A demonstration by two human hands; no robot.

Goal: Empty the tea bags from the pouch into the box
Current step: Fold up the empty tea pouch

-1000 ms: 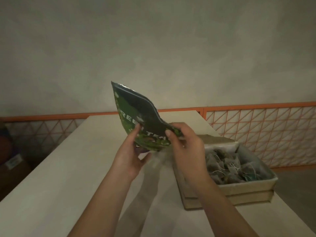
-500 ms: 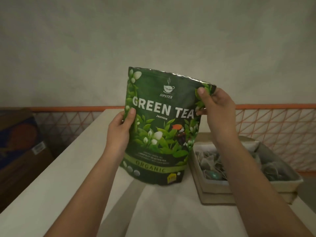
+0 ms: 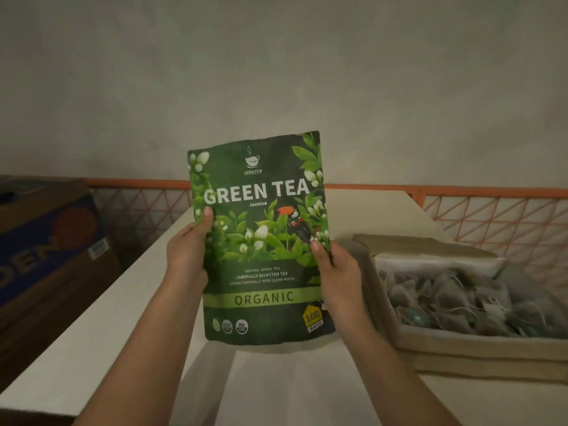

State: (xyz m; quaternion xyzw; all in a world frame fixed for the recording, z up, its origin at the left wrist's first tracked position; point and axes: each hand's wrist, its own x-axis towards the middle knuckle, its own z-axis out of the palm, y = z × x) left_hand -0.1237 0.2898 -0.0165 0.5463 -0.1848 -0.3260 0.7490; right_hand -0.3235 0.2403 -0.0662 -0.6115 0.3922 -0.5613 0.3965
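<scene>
Cardboard carton with blue printing (image 3: 46, 247) stands at far left, beside the pale table (image 3: 92, 333). Left hand (image 3: 187, 250) grips the left edge of the upright green foil "Green Tea" pouch (image 3: 261, 241), thumb on its front; right hand (image 3: 335, 269) grips the right edge likewise. Pouch is held above the table, front facing the camera, just left of the beige fabric-lined box (image 3: 461, 348). Pyramid tea bags (image 3: 461, 299) fill that box at right.
</scene>
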